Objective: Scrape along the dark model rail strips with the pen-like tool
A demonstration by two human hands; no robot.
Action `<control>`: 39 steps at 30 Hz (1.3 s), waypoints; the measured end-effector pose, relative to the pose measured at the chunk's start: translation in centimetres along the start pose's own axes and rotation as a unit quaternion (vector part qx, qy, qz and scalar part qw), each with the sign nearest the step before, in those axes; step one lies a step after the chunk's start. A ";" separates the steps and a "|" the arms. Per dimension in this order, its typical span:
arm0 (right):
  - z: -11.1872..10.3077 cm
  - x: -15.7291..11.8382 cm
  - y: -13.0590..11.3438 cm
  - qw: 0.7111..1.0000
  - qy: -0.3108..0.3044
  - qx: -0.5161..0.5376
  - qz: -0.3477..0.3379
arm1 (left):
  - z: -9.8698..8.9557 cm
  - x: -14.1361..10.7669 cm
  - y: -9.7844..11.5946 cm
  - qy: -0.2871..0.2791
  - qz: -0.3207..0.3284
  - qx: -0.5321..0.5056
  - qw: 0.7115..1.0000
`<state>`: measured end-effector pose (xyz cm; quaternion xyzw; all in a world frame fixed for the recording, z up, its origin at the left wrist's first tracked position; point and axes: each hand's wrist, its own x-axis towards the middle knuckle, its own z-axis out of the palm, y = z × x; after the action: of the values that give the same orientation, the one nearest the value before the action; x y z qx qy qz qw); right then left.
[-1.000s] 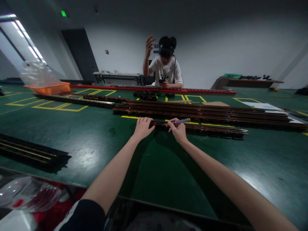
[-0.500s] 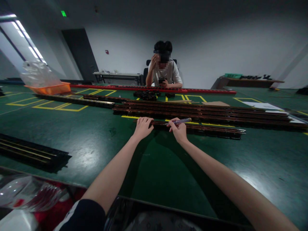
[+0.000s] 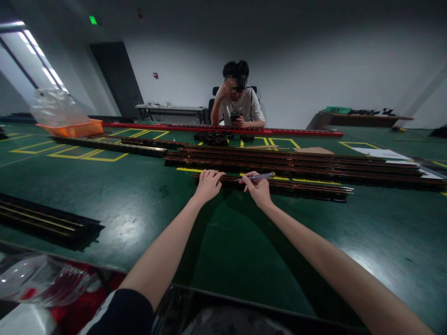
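A long dark strip with copper-coloured rails (image 3: 303,187) lies crosswise on the green table in front of me. Over its left part, my left hand (image 3: 208,184) has its fingers bent, with the thumb towards the right, holding the strip. My right hand (image 3: 257,188) grips a thin screwdriver (image 3: 262,177) with a translucent purplish handle. Its narrow shaft points left, down at the strip between my hands; whether the tip touches cannot be made out. Just behind lies a wide bundle of similar railed strips (image 3: 314,165).
More strips (image 3: 45,218) lie at the left. An orange tray (image 3: 73,129) with a clear plastic bag stands at the back left. Small black parts (image 3: 211,137), cardboard (image 3: 313,150) and white paper (image 3: 379,152) lie beyond the bundle. A person (image 3: 237,100) sits across the table.
The strip has slid slightly left, and the screwdriver in my right hand has shifted a little left too. Across the table, the person's head and raised hand have moved slightly.
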<state>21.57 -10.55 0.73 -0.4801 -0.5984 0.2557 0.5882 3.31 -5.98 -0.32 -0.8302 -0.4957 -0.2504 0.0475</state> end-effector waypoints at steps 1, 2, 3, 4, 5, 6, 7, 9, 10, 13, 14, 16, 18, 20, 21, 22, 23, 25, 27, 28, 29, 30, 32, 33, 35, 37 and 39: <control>0.0 0.0 0.0 1.000 0.000 0.002 0.000 | 0.0 0.0 0.0 0.001 0.002 0.002 1.000; 0.0 0.0 0.0 1.000 0.000 0.003 0.000 | 0.0 0.0 0.0 0.002 0.003 0.004 1.000; 0.0 0.0 0.0 1.000 0.000 0.004 -0.001 | 0.1 0.0 -0.1 0.002 0.005 0.006 1.000; 0.0 0.0 0.0 1.000 0.001 0.004 -0.001 | 0.1 0.0 -0.1 0.001 0.006 0.008 1.000; 0.0 0.0 0.0 1.000 0.001 0.004 -0.002 | 0.1 0.0 -0.1 -0.001 0.006 0.009 1.000; 0.0 0.0 0.0 1.000 0.001 0.003 -0.002 | 0.1 0.0 -0.2 -0.003 0.005 0.010 1.000; 0.0 0.0 0.0 1.000 0.001 0.003 -0.002 | 0.1 -0.1 -0.2 -0.004 0.005 0.011 1.000; 0.0 0.0 0.0 1.000 0.000 0.003 -0.002 | 0.0 -0.1 -0.1 -0.003 0.005 0.014 1.000; 0.0 0.0 0.0 1.000 0.000 0.003 -0.002 | 0.0 -0.1 -0.1 -0.003 0.004 0.015 1.000; 0.0 0.0 0.0 1.000 0.001 0.005 0.001 | 0.0 0.0 0.0 -0.004 -0.004 0.016 1.000; 0.0 0.0 0.1 1.000 0.003 0.005 0.002 | 0.0 0.0 -0.1 -0.005 -0.007 0.015 1.000; 0.0 0.0 0.2 1.000 0.004 0.007 0.002 | 0.1 0.1 -0.1 -0.007 -0.011 0.008 1.000; 0.0 0.1 0.3 1.000 0.003 0.005 0.000 | 0.1 0.1 -0.2 -0.012 -0.014 -0.003 1.000; 0.0 0.1 0.4 1.000 0.003 0.001 -0.002 | 0.1 0.2 -0.3 -0.018 -0.017 -0.013 1.000; 0.0 0.1 0.4 1.000 0.004 0.000 -0.003 | 0.0 0.2 -0.3 -0.020 -0.018 -0.014 1.000; 0.0 0.1 0.4 1.000 0.006 -0.001 -0.004 | 0.0 0.2 -0.2 -0.023 -0.019 -0.014 0.999; 0.0 0.1 0.4 1.000 0.008 0.000 -0.004 | -0.1 0.2 -0.1 -0.025 -0.019 -0.011 0.999; 0.0 0.1 0.3 1.000 0.015 0.004 -0.002 | -0.3 0.2 0.0 -0.028 -0.020 -0.004 0.999; 0.0 0.1 0.2 1.000 0.024 0.008 0.001 | -0.5 0.1 0.2 -0.030 -0.021 0.001 0.999; 0.0 0.0 0.2 0.999 0.030 0.010 0.002 | -0.5 0.1 0.2 -0.030 -0.021 0.002 0.999; 0.1 0.0 0.1 0.999 0.037 0.013 0.003 | -0.5 0.1 0.3 -0.030 -0.022 0.002 0.999; 0.1 0.0 0.1 0.999 0.042 0.014 0.003 | -0.5 0.1 0.3 -0.030 -0.022 0.002 0.999; 0.1 0.0 0.1 0.999 0.052 0.014 0.003 | -0.6 0.1 0.3 -0.030 -0.023 0.003 0.999; 0.0 0.0 0.1 0.999 0.053 0.011 0.002 | -0.5 0.1 0.3 -0.029 -0.023 0.005 0.999; 0.0 0.0 0.1 0.999 0.053 0.003 0.000 | -0.5 0.1 0.3 -0.028 -0.024 0.009 0.999; -0.1 -0.1 0.1 0.999 0.054 -0.004 0.000 | -0.5 0.1 0.3 -0.028 -0.026 0.012 0.999; -0.1 -0.1 0.0 0.998 0.055 -0.006 0.001 | -0.4 0.2 0.2 -0.028 -0.026 0.013 0.999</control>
<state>21.67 -10.62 0.68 -0.4979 -0.5663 0.2258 0.6168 3.44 -6.07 0.11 -0.8232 -0.5214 -0.2213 0.0382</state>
